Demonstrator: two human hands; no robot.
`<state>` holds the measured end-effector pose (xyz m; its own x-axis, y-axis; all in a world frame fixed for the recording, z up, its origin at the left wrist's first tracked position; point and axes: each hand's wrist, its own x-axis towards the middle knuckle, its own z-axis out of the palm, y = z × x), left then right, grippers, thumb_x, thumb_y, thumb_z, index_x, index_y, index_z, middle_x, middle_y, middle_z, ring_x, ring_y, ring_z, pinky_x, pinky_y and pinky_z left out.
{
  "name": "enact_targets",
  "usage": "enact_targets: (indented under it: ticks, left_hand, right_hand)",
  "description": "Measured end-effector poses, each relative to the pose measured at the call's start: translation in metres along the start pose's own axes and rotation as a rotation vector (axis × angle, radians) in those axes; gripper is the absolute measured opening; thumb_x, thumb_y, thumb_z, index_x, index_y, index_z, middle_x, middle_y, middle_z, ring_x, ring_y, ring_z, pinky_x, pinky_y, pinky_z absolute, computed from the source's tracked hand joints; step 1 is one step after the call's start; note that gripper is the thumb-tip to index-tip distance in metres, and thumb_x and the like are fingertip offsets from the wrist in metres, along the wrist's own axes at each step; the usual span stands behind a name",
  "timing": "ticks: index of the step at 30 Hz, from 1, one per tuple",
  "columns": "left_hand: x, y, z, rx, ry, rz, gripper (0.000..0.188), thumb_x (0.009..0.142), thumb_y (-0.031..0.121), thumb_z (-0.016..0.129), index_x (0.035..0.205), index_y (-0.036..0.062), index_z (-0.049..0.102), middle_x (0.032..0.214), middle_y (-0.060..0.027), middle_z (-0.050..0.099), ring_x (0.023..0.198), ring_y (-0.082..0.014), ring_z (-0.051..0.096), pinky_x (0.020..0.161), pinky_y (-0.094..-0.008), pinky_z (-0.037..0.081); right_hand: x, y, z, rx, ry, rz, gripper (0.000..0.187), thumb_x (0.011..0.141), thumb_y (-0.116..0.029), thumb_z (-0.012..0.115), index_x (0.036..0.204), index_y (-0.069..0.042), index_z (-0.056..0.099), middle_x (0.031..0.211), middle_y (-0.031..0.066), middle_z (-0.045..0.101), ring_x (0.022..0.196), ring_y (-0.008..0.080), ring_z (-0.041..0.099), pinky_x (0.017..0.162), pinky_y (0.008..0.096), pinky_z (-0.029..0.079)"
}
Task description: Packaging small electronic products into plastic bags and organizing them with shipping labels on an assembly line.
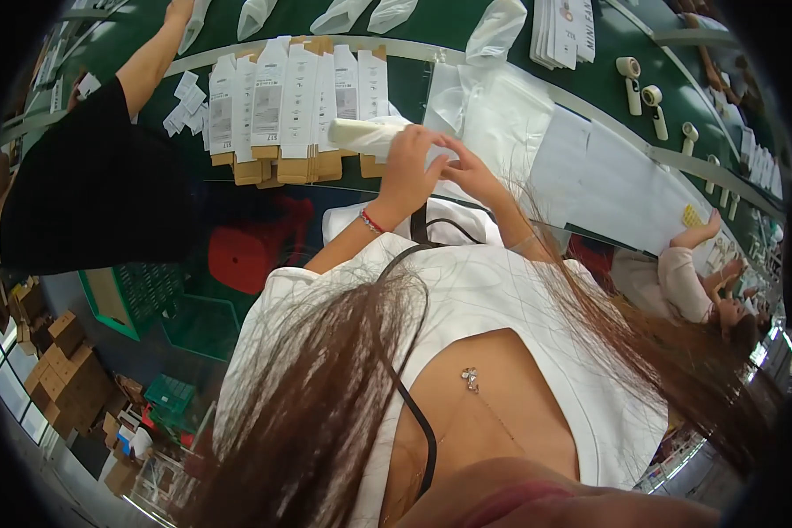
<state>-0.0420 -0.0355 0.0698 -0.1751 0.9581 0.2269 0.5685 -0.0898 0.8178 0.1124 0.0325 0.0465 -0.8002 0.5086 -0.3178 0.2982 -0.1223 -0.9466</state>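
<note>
Near the table's front edge, my left hand is closed round a bagged handheld fan. Its pale, bar-shaped handle points left inside a thin white plastic bag; the rest is hidden by my fingers. My right hand meets the left one, with its fingers bent together at the bag's right end. Just beyond the fan, flat white cartons with brown inner flaps overlap in a row. Behind my right hand lies a pile of clear plastic bags.
Bagged items lie on the green belt. Several handheld fans stand at the right, near a stack of printed cartons. Folded leaflets lie left. A co-worker's arm reaches in there; another person sits right.
</note>
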Motion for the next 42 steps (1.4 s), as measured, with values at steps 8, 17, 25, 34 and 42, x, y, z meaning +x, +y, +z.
enact_targets:
  ticks: [8,17,25,34,42]
  left_hand:
    - [-0.061,-0.089,-0.036,-0.081,0.438,-0.631,0.046,0.087,0.011,0.055,0.129,0.0026,0.041,0.119,-0.0177,0.048,0.096,-0.0239,0.055,0.080,-0.0312,0.047]
    - [-0.022,-0.098,-0.026,-0.755,0.521,-1.024,0.052,0.092,0.018,0.055,0.135,0.0010,0.032,0.118,-0.0182,0.049,0.090,-0.0198,0.057,0.076,-0.0307,0.050]
    - [-0.023,-0.114,-0.025,-1.023,0.726,-1.011,0.041,0.093,0.019,0.055,0.129,0.0023,0.042,0.100,-0.0109,0.057,0.085,-0.0160,0.058,0.070,-0.0255,0.050]
    - [-0.037,-0.033,-0.011,-1.022,0.270,-0.927,0.019,0.095,0.017,0.052,0.096,-0.0020,0.058,0.087,-0.0071,0.061,0.076,-0.0132,0.060,0.066,-0.0216,0.051]
    - [-0.049,-0.027,0.006,-0.662,-0.124,-0.834,0.014,0.093,0.012,0.053,0.093,-0.0015,0.058,0.083,-0.0063,0.060,0.068,-0.0102,0.057,0.061,-0.0190,0.049]
  right_hand:
    - [0.021,0.010,0.030,0.454,0.023,0.301,0.053,0.083,-0.001,0.056,0.134,-0.007,0.044,0.124,0.0135,0.054,0.095,0.0196,0.062,0.077,0.0298,0.052]
    - [0.116,0.007,0.051,-0.422,0.016,-0.086,0.050,0.083,-0.003,0.055,0.132,-0.008,0.046,0.123,0.0134,0.054,0.088,0.0190,0.065,0.073,0.0264,0.053]
    - [0.136,-0.042,0.034,-0.264,-0.276,0.522,0.045,0.083,-0.003,0.053,0.128,-0.007,0.051,0.113,0.0121,0.060,0.088,0.0193,0.065,0.075,0.0260,0.054]
    - [0.050,0.010,0.024,0.297,0.297,0.254,0.037,0.080,0.001,0.050,0.115,-0.007,0.061,0.107,0.0110,0.063,0.085,0.0167,0.062,0.076,0.0238,0.052]
    - [0.021,0.025,0.024,0.135,0.377,0.180,0.038,0.075,0.007,0.047,0.106,-0.006,0.064,0.109,0.0096,0.061,0.083,0.0155,0.056,0.072,0.0223,0.048]
